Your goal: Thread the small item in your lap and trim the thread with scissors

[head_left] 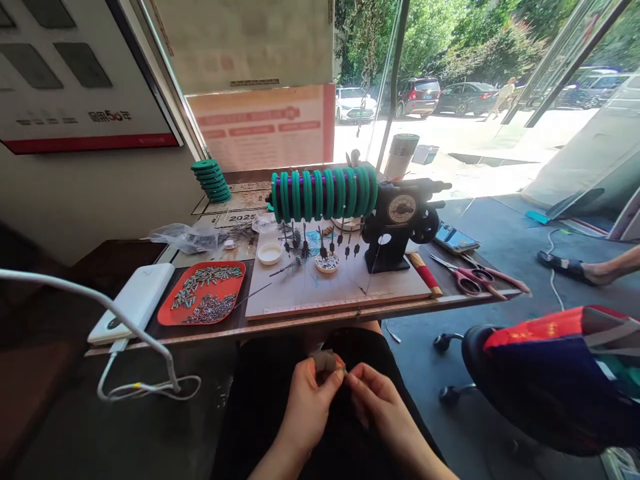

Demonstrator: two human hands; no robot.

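Low over my lap, my left hand (314, 393) is closed, thumb against index finger, with a beige wrap round a finger. What it pinches is too small to name. My right hand (377, 397) is closed in a pinch beside it, the fingertips of both hands nearly touching. Past them, on the bench, stands a black winding device (387, 260) with a row of green rings (325, 193) on its shaft; threads with dark weights hang beneath. A small round dish (327, 264) of tiny parts lies under the weights, and an orange tray (201, 293) holds small metal pieces.
Scissors (463, 277) and a phone (456, 237) lie at the bench's right. A white power bank (135, 300) with a cable (145, 340) is at the left, near a plastic bag (187, 237). Stacked green rings (211, 180) stand behind. A chair (560, 380) and another person's foot (575, 267) are at right.
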